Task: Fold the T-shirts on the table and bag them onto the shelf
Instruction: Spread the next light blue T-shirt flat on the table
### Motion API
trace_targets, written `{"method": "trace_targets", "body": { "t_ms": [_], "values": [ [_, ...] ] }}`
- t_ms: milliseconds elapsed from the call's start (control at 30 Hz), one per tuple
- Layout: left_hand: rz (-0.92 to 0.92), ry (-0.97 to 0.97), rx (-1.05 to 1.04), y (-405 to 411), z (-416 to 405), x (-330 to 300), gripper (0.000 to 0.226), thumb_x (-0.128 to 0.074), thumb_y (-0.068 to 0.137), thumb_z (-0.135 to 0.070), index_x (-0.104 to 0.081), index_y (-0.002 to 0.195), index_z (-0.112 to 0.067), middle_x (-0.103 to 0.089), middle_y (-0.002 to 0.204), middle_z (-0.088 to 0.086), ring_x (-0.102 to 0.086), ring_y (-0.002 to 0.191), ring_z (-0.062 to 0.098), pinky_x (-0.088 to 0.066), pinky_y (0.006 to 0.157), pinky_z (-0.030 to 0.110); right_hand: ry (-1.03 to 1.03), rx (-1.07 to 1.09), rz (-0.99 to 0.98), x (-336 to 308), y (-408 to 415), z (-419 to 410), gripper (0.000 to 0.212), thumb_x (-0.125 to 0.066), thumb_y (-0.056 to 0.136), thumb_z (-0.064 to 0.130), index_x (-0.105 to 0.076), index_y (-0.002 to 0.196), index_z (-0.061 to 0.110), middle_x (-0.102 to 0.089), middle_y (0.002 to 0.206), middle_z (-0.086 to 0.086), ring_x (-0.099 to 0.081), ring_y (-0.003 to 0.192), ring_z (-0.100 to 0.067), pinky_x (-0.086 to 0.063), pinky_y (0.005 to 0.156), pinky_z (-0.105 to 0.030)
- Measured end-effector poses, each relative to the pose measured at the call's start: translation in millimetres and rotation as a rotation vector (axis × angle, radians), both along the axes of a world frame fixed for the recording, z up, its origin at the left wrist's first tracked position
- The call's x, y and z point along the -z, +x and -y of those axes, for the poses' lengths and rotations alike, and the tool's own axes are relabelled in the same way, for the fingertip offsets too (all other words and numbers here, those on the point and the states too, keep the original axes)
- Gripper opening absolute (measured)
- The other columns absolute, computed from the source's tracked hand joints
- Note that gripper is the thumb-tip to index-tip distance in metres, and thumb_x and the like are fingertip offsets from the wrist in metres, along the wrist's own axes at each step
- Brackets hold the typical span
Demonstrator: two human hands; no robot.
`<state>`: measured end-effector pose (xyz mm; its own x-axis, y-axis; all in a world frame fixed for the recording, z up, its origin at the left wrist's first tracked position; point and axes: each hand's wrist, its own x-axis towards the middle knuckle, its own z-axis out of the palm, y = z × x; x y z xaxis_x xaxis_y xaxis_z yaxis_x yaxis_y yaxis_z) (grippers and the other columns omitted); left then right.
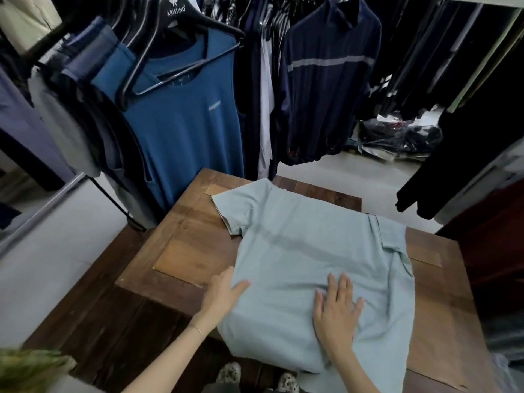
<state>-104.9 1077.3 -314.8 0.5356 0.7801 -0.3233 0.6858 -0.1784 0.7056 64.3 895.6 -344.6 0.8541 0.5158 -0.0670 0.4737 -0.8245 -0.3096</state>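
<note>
Pale mint T-shirt [312, 251]; brown wood table [181, 251]; teal hanging shirt [184, 123].

Both forearms are bare, with no sleeves showing as far as they can be seen. A thin bracelet [196, 329] circles the wrist of the left hand [224, 293]. The right hand [337, 313] wears nothing. At 6 o'clock sit pale shoes [256, 378] with dark speckles.
</note>
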Motion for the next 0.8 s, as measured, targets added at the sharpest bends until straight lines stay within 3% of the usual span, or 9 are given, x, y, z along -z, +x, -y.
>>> {"method": "trace_targets", "body": {
  "t_ms": [167, 267, 367, 500, 700, 800],
  "values": [
    [0.249, 0.158, -0.013, 9, -1, -24, 0.029, -0.047, 0.097, -0.040, -0.056, 0.089, -0.013, -0.065, 0.078, 0.003, -0.062, 0.072, 0.020, -0.050, 0.070, 0.039, 0.001, -0.007, -0.023, -2, 0, -1, 0.061, -0.026, 0.092, 0.043, -0.052, 0.135, 0.009, -0.045, 0.144, -0.018, -0.044, 0.133, -0.035, -0.028, 0.105, -0.063],
    [0.120, 0.185, 0.009, -1, -7, -13, 0.026, -0.045, 0.098, -0.039, -0.053, 0.097, -0.014, -0.063, 0.080, 0.005, -0.061, 0.072, 0.022, -0.049, 0.069, 0.041, -0.005, -0.025, -0.019, -2, 1, 1, 0.062, -0.027, 0.092, 0.046, -0.053, 0.135, 0.011, -0.045, 0.144, -0.017, -0.043, 0.133, -0.034, -0.028, 0.105, -0.065],
    [-0.006, 0.216, 0.021, -19, -11, -2, 0.013, -0.044, 0.098, -0.036, -0.045, 0.101, -0.023, -0.061, 0.077, -0.001, -0.059, 0.066, 0.017, -0.049, 0.060, 0.038, -0.032, -0.033, -0.022, 0, -4, 3, 0.068, -0.017, 0.094, 0.058, -0.053, 0.135, 0.018, -0.045, 0.146, -0.013, -0.040, 0.136, -0.030, -0.018, 0.105, -0.068],
    [-0.084, 0.297, 0.064, -29, -11, -1, 0.009, -0.044, 0.099, -0.032, -0.037, 0.099, -0.027, -0.053, 0.067, -0.005, -0.050, 0.056, 0.009, -0.032, 0.045, 0.025, -0.058, 0.013, -0.041, 1, -8, 10, 0.070, -0.012, 0.093, 0.062, -0.053, 0.134, 0.021, -0.042, 0.146, -0.016, -0.037, 0.136, -0.033, -0.024, 0.095, -0.075],
    [-0.135, 0.350, 0.085, -30, -21, 4, 0.011, -0.044, 0.098, -0.033, -0.036, 0.102, -0.027, -0.059, 0.069, 0.000, -0.060, 0.065, 0.022, -0.047, 0.056, 0.036, -0.115, 0.198, -0.014, 4, 18, 59, 0.076, -0.015, 0.089, 0.068, -0.041, 0.144, 0.024, -0.028, 0.154, -0.020, -0.022, 0.142, -0.039, -0.016, 0.107, -0.068],
    [-0.173, 0.430, 0.066, -25, -20, 1, 0.029, -0.044, 0.098, -0.032, -0.036, 0.124, -0.023, -0.064, 0.080, 0.004, -0.064, 0.073, 0.026, -0.047, 0.058, 0.035, -0.138, 0.232, -0.006, 2, 36, 81, 0.074, -0.017, 0.089, 0.061, -0.050, 0.138, 0.016, -0.040, 0.146, -0.022, -0.035, 0.136, -0.042, -0.023, 0.099, -0.072]
  ]
}}
